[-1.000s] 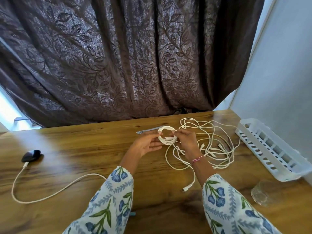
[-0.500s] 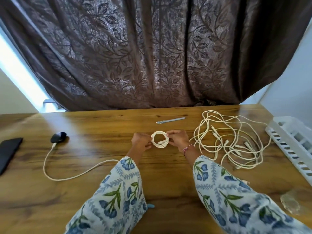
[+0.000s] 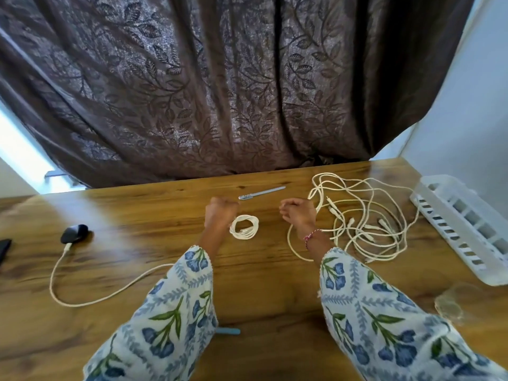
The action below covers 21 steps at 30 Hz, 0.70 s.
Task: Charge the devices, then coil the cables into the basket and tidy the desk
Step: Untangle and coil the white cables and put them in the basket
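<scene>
A: Where does the coiled cable (image 3: 244,227) lie relative to each grip?

B: Flat on the counter (image 3: 264,276), between the two. The left hand (image 3: 221,212) is just beside the coil's left edge; whether it touches cannot be told. The right hand (image 3: 298,214) is apart from it, to the right.

A: State of each grip?

B: Left: fingers curled into a loose fist, holding nothing visible. Right: fingers loosely curled, holding nothing visible.

A: Other cables?

B: A tangled heap of white cables (image 3: 362,218) lies right of the right hand, close by its wrist. A single white cable (image 3: 90,295) loops across the left of the counter and plugs into a small black device (image 3: 74,233).

A: Surface and room?

B: Wood-grain counter. A white slotted basket (image 3: 461,229) is at the right edge, a pen (image 3: 261,193) beyond the hands, a dark flat object (image 3: 4,250) at the far left edge. A brown leaf-patterned curtain (image 3: 233,86) hangs behind; a pale wall (image 3: 472,105) stands at right.
</scene>
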Motion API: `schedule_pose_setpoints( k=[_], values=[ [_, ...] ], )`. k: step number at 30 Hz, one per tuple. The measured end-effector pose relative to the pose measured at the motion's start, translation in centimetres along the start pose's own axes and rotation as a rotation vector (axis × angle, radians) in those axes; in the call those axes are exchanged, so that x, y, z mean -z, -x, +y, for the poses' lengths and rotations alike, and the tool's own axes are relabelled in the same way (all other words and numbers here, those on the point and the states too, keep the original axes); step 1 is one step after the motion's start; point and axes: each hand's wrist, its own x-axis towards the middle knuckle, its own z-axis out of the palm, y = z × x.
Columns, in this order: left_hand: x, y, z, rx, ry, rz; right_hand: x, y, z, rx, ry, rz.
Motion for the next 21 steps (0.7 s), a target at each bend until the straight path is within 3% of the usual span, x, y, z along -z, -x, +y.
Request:
schedule_pose_setpoints(
  k=[6,14,18,21],
  values=[
    [-6.2,4.6,7.5,-0.039,0.049,-0.420,8.9,-0.8,-0.8,0.135,0.060,0.236],
    [-18.5,11.2,14.4,-0.212,0.067,-0.691,23.2,4.4,-3.7,0.211,0.214,0.693],
    [-25.8,15.4,14.9,-0.252,0.020,-0.796,29.3,6.0,-2.3,0.117,0.169,0.930],
    [-30.2,17.4,14.4,-0.265,0.029,-0.842,32.5,6.4,-0.6,-0.080,0.123,1.006]
  ],
)
